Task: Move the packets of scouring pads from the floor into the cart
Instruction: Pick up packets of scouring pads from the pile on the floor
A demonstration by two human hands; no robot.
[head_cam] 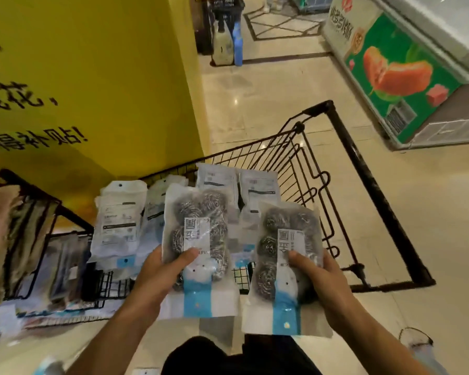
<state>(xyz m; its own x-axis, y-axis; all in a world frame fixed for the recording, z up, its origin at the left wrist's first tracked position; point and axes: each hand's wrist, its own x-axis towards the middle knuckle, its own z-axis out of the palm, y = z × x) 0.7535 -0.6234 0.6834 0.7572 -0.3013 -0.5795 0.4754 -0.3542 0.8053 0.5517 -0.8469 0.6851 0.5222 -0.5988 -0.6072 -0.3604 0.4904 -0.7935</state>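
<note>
Two packets being held over the cart (344,169).
Left hand (157,277) is gripping the left packet (198,247), right hand (320,280) is gripping the right packet (287,266); fingers are hidden behind.

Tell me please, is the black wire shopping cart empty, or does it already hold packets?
Not empty: the black wire shopping cart already holds several white packets, standing upright against one another.

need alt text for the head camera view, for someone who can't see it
Each of a person's hands, left hand and right hand, grips a packet of steel scouring pads, left packet and right packet, over a black wire cart already holding packets.
</note>
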